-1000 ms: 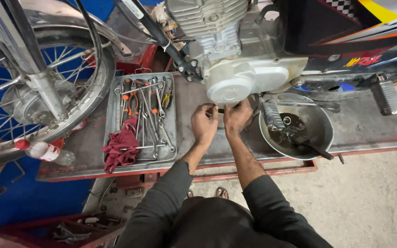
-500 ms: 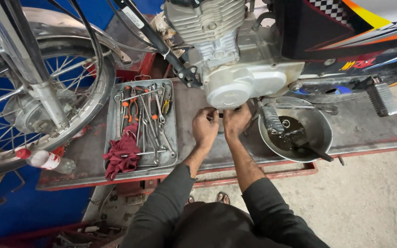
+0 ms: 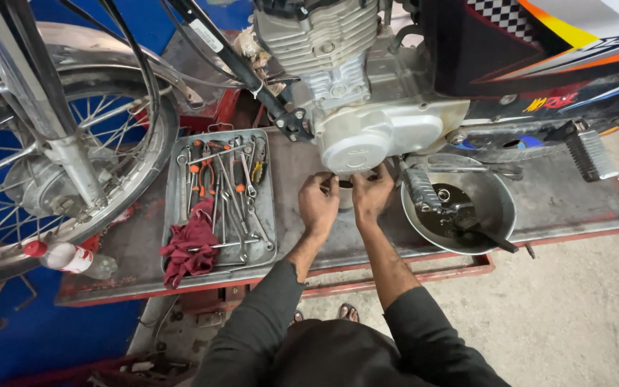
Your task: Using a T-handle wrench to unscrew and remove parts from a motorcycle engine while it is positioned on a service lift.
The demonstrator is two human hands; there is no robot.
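A: Where are the hands?

B: Both sit just below the round engine cover (image 3: 367,140) of the motorcycle. The left hand (image 3: 318,204) and the right hand (image 3: 371,195) are side by side, knuckles up, fingers curled in toward a small dark part (image 3: 345,185) under the cover's lower edge.

A: Is either grip pinching it?

B: I cannot tell. The fingertips are tucked under and hidden by the backs of the hands. They look pressed toward each other around that part, but whether they clamp it is not visible.

A: Why the pan to the right of the cover?

B: The metal drain pan (image 3: 499,208) sits below and right of the cover, with dark oil pooled in it, which I judge is there to catch what runs out of the engine. The footpeg (image 3: 420,190) hangs over its rim.

A: And the tools?

B: A steel tray (image 3: 266,229) lies left of the cover, within arm's reach, holding wrenches, pliers and a red rag (image 3: 189,247). Everything rests on the worn red bench (image 3: 574,204) that carries the bike. Further left of the cover stands the front wheel (image 3: 73,158), with a small bottle (image 3: 69,258) lying beneath it.
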